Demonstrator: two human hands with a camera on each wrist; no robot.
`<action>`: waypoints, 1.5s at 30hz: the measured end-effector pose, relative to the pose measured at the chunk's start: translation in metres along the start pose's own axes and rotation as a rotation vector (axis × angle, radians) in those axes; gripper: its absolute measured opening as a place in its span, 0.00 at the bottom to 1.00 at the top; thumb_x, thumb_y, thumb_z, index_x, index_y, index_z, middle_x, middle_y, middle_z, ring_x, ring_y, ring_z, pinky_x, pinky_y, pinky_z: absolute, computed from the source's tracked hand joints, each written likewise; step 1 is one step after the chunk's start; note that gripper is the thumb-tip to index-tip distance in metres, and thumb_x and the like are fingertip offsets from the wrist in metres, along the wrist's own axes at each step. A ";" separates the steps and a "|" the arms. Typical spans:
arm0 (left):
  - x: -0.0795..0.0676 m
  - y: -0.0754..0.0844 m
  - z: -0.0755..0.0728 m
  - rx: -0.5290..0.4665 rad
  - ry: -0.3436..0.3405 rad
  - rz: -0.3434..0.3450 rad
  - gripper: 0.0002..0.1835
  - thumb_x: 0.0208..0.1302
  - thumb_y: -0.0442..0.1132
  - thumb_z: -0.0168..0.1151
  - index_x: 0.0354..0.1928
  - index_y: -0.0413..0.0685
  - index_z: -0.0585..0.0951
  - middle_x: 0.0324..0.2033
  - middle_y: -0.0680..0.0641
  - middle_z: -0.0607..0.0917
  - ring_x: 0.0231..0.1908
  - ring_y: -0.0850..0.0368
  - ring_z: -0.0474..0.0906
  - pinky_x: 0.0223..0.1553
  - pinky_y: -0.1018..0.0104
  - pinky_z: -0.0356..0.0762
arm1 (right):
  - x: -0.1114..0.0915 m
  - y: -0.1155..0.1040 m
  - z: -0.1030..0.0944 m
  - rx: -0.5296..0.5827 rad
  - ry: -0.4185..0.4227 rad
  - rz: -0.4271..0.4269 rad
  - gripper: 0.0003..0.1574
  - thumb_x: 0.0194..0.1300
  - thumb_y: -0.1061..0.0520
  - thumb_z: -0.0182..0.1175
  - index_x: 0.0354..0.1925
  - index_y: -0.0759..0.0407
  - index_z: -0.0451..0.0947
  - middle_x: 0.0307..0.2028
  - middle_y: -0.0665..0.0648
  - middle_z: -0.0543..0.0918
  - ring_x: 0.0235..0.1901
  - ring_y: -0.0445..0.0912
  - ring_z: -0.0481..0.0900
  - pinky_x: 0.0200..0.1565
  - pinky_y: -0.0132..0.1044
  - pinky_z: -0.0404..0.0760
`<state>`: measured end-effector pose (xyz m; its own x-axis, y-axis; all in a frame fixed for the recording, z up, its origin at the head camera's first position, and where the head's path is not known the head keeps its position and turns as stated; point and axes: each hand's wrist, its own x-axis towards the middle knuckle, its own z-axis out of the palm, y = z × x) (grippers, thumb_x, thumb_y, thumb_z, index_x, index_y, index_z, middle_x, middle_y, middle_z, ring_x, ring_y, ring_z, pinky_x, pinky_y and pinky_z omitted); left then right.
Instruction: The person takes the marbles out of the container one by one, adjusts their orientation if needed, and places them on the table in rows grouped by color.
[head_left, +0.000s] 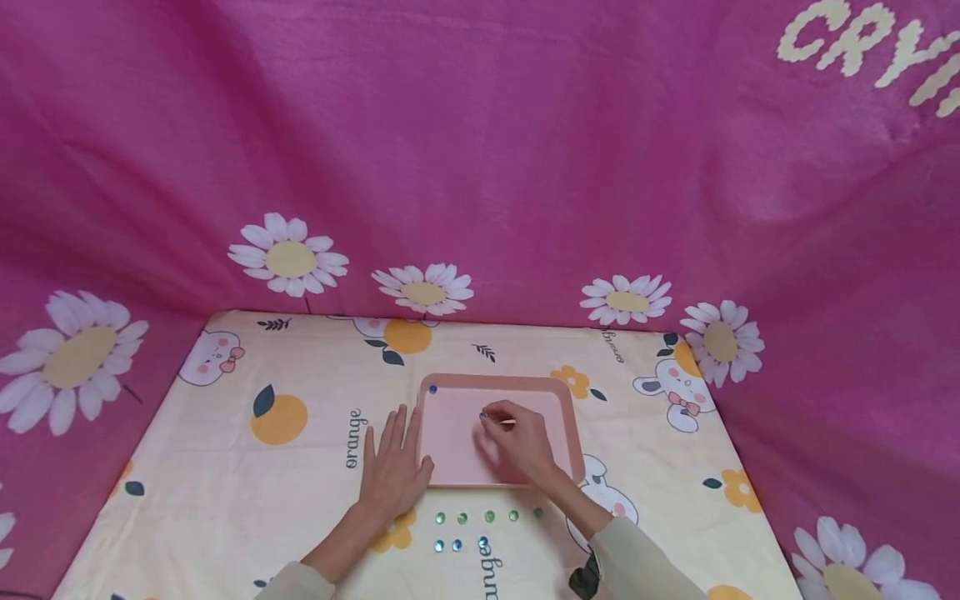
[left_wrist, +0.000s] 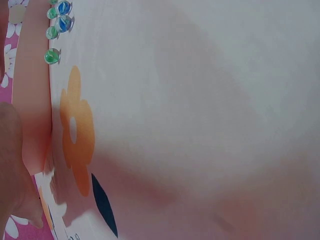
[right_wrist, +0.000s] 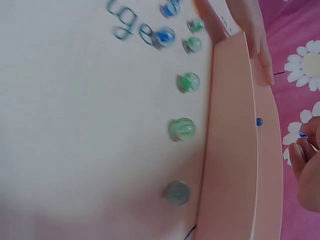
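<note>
A pink rectangular tray (head_left: 498, 382) lies on the table. My left hand (head_left: 395, 471) rests palm down along its left side, fingers straight, the thumb at the near-left corner. Over the middle of the tray, my right hand (head_left: 521, 437) pinches a small blue marble (head_left: 483, 415) between thumb and fingertips; the right wrist view shows this marble (right_wrist: 303, 134) only partly. Another blue marble (head_left: 432, 389) sits in the tray's far-left corner. In front of the tray, several green marbles (head_left: 490, 517) form a row, with three blue marbles (head_left: 457, 546) in a row nearer me.
A cream tablecloth (head_left: 300, 483) printed with oranges, flowers and rabbits covers the table. Magenta curtains (head_left: 480, 167) with white daisies hang behind it and at both sides. Something small and black (head_left: 585, 577) shows beside my right forearm.
</note>
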<state>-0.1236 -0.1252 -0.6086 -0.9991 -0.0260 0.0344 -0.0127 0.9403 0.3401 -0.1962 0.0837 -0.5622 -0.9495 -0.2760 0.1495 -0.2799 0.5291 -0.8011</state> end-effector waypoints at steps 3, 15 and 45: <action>0.000 0.000 0.001 0.004 -0.004 0.001 0.43 0.69 0.54 0.53 0.79 0.44 0.51 0.77 0.39 0.52 0.76 0.42 0.45 0.73 0.39 0.34 | -0.016 0.001 -0.009 0.020 -0.010 0.031 0.11 0.65 0.59 0.68 0.46 0.57 0.86 0.38 0.45 0.87 0.40 0.42 0.82 0.45 0.33 0.84; 0.001 0.001 -0.001 0.027 -0.004 -0.003 0.43 0.68 0.54 0.54 0.79 0.44 0.52 0.77 0.39 0.52 0.76 0.41 0.46 0.73 0.39 0.35 | -0.071 0.002 -0.030 0.020 -0.132 0.040 0.08 0.62 0.64 0.67 0.40 0.55 0.86 0.34 0.43 0.86 0.35 0.39 0.82 0.41 0.31 0.84; 0.000 0.002 0.000 0.034 -0.003 -0.013 0.43 0.68 0.55 0.52 0.79 0.44 0.52 0.77 0.39 0.52 0.76 0.42 0.46 0.73 0.39 0.34 | -0.136 0.028 -0.014 0.009 -0.267 0.260 0.09 0.62 0.63 0.66 0.37 0.48 0.86 0.31 0.42 0.82 0.30 0.38 0.76 0.32 0.30 0.78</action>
<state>-0.1234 -0.1238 -0.6078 -0.9989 -0.0371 0.0274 -0.0269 0.9510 0.3080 -0.0766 0.1477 -0.5970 -0.9177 -0.3340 -0.2151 -0.0323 0.6023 -0.7976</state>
